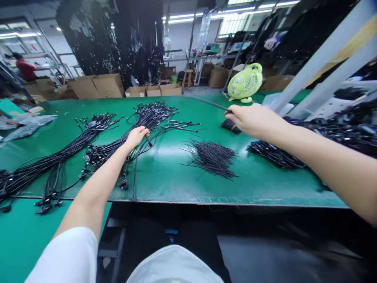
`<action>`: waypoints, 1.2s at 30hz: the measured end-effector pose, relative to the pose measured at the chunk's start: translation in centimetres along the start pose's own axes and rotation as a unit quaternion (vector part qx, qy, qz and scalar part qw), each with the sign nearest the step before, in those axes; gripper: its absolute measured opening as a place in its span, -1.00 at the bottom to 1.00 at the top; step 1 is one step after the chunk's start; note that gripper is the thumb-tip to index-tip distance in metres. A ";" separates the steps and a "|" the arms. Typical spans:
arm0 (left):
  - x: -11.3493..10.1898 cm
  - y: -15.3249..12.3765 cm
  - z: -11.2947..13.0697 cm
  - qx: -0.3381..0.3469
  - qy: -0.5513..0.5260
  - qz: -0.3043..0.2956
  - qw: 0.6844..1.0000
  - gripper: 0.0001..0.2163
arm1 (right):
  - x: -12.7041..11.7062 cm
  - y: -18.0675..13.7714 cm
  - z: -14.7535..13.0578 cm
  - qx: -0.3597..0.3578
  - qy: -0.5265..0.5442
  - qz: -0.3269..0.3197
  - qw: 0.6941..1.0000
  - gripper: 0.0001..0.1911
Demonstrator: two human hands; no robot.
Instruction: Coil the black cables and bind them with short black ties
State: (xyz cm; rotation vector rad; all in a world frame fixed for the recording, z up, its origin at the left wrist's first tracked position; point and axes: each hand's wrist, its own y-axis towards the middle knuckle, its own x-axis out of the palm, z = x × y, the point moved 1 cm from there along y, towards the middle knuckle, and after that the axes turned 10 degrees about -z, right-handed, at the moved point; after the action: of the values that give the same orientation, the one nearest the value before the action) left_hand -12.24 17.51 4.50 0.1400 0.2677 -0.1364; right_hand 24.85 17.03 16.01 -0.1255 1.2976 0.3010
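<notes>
My left hand [138, 136] reaches over a bundle of black cables [153, 114] with small connectors at their ends. Its fingers are pinched together on a black cable at the bundle's right side. Raised at the right, my right hand [246, 120] is closed on a thin dark cord [210, 103], which stretches out leftward and is blurred. Below and between the hands lies a loose pile of short black ties [212, 158]. Close under my right hand sits a small banded black bundle [231, 125].
Another bundle of black cables [67, 151] lies at the left of the green table [165, 177]. Heaped black packets [277, 155] lie at the right, near white posts [326, 59]. A green fan [245, 82] and cardboard boxes [108, 85] stand at the back. A person [25, 67] sits far left.
</notes>
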 end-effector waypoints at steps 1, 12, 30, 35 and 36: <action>-0.4 0.0 -0.3 -0.010 0.007 -0.003 1.000 -0.84 | 0.3 -0.9 0.4 -0.002 0.007 -0.014 1.000 -0.68; -0.1 1.4 3.1 0.088 -0.139 0.016 0.986 -0.75 | 5.0 -6.5 7.7 0.042 0.271 -0.011 0.962 -0.45; 6.9 -14.1 7.5 0.017 0.055 -0.078 0.995 -0.84 | 6.7 -16.1 -8.7 -0.293 0.151 -0.018 0.944 -0.77; 12.3 -17.6 5.9 -0.057 -0.044 -0.285 0.956 -0.74 | 4.5 -13.6 -9.9 -0.248 0.216 0.085 0.940 -0.70; 12.2 -18.0 5.4 -0.092 -0.099 -0.302 0.944 -0.71 | 5.1 -12.6 -8.9 -0.218 0.226 0.081 0.946 -0.68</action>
State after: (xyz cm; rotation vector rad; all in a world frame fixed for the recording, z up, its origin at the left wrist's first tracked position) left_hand -1.99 -2.39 4.22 -0.1476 0.1133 -0.7307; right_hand 21.43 3.50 7.76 -0.4874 1.6820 0.7313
